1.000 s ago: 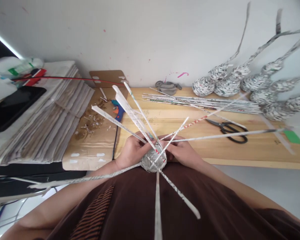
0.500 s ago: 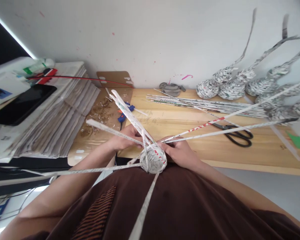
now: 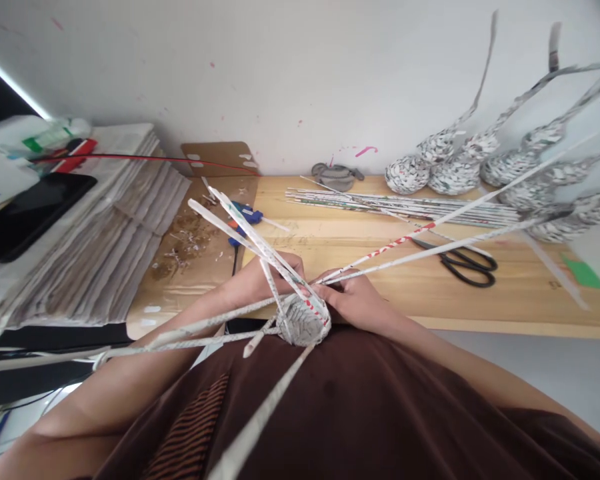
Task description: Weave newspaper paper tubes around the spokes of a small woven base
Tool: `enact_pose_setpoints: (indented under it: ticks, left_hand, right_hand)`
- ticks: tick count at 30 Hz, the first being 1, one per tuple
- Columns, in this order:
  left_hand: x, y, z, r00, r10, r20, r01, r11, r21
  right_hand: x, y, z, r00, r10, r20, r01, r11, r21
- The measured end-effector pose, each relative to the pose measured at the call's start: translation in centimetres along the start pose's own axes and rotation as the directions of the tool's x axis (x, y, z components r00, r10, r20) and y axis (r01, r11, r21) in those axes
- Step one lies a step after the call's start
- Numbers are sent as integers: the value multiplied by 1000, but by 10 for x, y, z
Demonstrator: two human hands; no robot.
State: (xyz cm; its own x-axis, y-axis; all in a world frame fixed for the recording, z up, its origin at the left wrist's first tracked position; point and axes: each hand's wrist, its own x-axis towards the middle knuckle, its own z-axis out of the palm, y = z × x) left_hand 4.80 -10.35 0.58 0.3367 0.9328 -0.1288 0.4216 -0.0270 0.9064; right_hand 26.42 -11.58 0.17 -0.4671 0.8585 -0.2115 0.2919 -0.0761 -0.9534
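The left forearm (image 3: 145,380) and right forearm (image 3: 445,360) are slanting inward, the hands almost meeting. The left hand (image 3: 255,279) is curling its partly hidden fingers; the right hand (image 3: 353,297) is gripping, its thumb pointing toward the left.

Paper stack (image 3: 123,213) left, woven pots (image 3: 453,177) right.
On the table (image 3: 365,312), paper tubes (image 3: 410,205) lie behind the scissors (image 3: 446,251); the basket (image 3: 304,323) sits before them, at the table's near edge.
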Motion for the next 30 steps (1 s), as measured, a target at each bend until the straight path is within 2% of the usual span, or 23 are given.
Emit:
enact_pose_setpoints:
  ticks: [3, 7, 11, 14, 16, 19, 23, 26, 30]
  left_hand:
    - [-1, 5, 1, 995, 27, 92, -30, 999, 23]
    - [-2, 8, -1, 992, 0, 128, -1, 1000, 4]
    - [-4, 9, -4, 990, 5, 144, -17, 997, 80]
    - [-3, 9, -6, 996, 7, 85, -16, 994, 104]
    - [0, 6, -6, 999, -7, 44, 5, 998, 63]
    - [3, -2, -3, 998, -19, -56, 17, 999, -35]
    - [0, -3, 4, 973, -90, -212, 68, 992, -111]
    - [-5, 5, 8, 959, -91, -268, 87, 996, -27]
    - [-8, 12, 9, 960, -49, -276, 82, 990, 111]
  right_hand:
    - [1, -1, 0, 1000, -28, 7, 28, 999, -26]
    - [-2, 0, -1, 999, -17, 27, 19, 997, -68]
    - [-6, 2, -4, 1000, 2, 8, -2, 1000, -10]
    - [-5, 3, -7, 997, 67, 26, -68, 996, 65]
    - [-3, 2, -10, 995, 97, 25, -100, 988, 122]
    - [1, -1, -14, 999, 31, -16, -29, 990, 137]
    - [5, -7, -20, 996, -74, -51, 75, 997, 21]
    - [8, -14, -21, 989, -140, -43, 136, 987, -82]
    - [13, -18, -15, 968, -243, -68, 216, 936, -279]
